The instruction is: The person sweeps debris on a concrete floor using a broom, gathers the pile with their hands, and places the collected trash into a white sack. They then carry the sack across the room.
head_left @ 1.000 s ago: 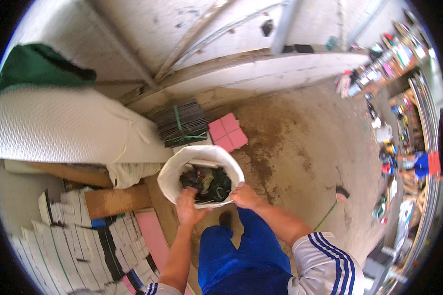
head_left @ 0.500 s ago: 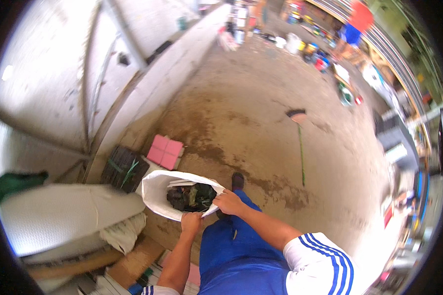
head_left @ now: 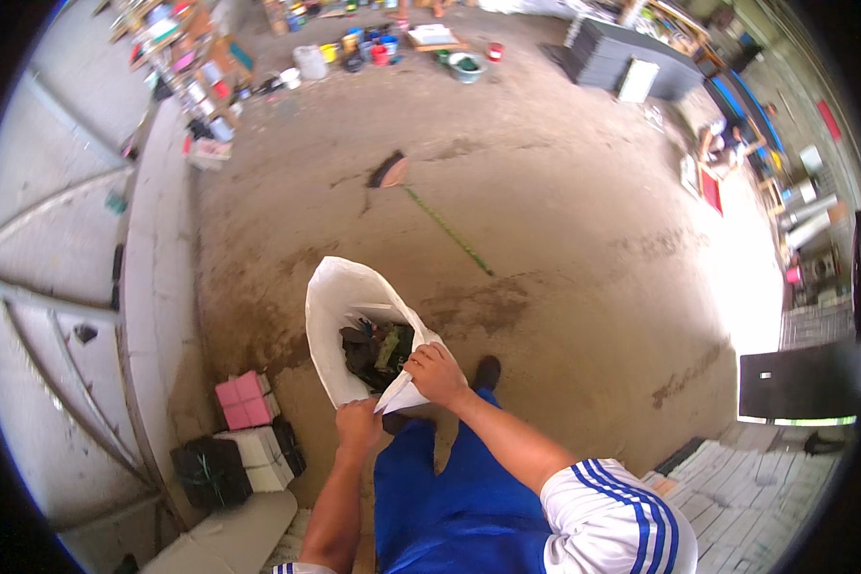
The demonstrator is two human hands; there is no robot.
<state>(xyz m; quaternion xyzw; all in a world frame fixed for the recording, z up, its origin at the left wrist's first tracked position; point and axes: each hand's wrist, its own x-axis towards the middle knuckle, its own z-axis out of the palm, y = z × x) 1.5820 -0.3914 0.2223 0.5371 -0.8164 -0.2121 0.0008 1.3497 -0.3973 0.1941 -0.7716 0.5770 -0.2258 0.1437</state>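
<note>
A white sack hangs in front of my legs, its mouth gaping upward. Dark scraps and some greenish rubbish lie inside it. My left hand is closed on the near rim of the sack. With its fingers wrapped over the right side of the rim, my right hand grips it too. The sack's bottom is hidden from me.
A broom with a green handle lies on the floor ahead. Pink bundles and a dark tied stack sit by the left wall. Buckets and a basin stand far off. Another person is at far right.
My view has swung to the right, so the broom and bundles now appear further left. The sack's mouth has narrowed at my hands and its far rim rises higher. Both hands still hold it.
</note>
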